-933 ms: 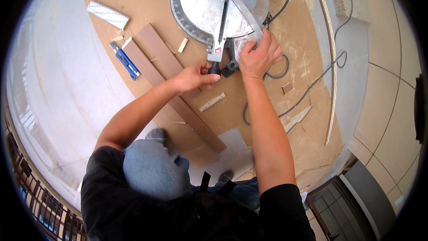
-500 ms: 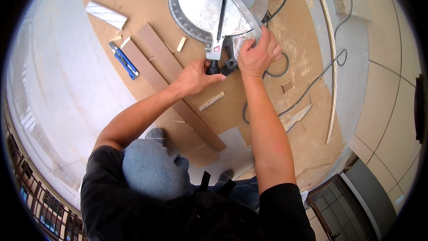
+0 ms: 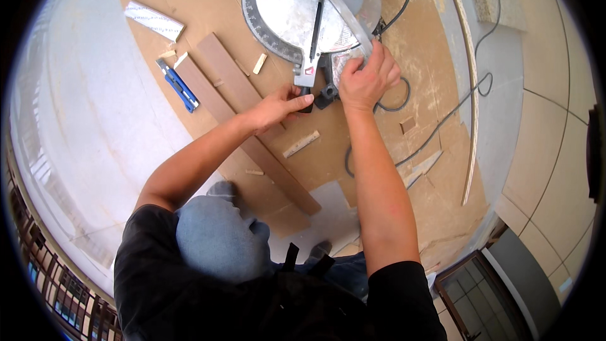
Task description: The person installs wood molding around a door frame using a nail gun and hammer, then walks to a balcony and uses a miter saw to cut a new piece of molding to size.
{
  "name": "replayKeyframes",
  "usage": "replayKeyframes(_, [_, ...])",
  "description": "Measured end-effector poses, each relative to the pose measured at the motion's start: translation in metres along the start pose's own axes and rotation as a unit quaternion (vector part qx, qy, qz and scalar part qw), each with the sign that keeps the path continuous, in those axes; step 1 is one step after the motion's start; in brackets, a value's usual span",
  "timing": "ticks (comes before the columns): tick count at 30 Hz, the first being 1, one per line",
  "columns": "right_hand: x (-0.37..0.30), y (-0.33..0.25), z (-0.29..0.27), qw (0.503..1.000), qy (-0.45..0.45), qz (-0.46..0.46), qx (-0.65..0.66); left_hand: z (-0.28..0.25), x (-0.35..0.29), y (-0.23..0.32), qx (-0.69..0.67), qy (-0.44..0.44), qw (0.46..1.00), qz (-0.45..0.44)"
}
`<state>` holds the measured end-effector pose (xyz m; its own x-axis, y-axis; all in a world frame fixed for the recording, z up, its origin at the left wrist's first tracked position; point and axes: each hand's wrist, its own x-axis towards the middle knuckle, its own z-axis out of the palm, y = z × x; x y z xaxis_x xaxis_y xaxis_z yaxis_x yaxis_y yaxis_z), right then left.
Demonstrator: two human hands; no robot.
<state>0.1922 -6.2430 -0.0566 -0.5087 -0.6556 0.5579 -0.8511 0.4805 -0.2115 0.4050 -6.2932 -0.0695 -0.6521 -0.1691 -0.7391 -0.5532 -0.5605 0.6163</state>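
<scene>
A miter saw's round metal table (image 3: pixel 287 6) with a dark angle scale sits at the top of the view. From its near side a slotted arm ends in a black knob (image 3: pixel 306 98). My left hand (image 3: pixel 279 108) is closed on this knob, its thumb across the top and its other fingers partly hidden. My right hand (image 3: pixel 369 82) grips the near right end of the saw's metal fence (image 3: pixel 350 16), fingers curled over it. Left of the saw, two long brown boards (image 3: pixel 230 76) lie side by side, running under my left forearm.
A blue utility knife (image 3: pixel 180 88) and a white-wrapped strip (image 3: pixel 153 20) lie at left. Small wood offcuts (image 3: pixel 302 144) are scattered on the cardboard (image 3: pixel 379 215). A dark cable (image 3: pixel 442 120) loops on the right, beside a long pale strip (image 3: pixel 470 88).
My left thumb has come over the top of the knob, and that hand has closed round it. My right hand keeps its place on the fence.
</scene>
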Motion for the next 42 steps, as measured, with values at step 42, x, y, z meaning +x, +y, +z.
replayKeyframes(42, [-0.163,0.088,-0.164,0.971,-0.165,0.172,-0.003,0.015,-0.011,0.004,0.129,0.11,0.973,0.156])
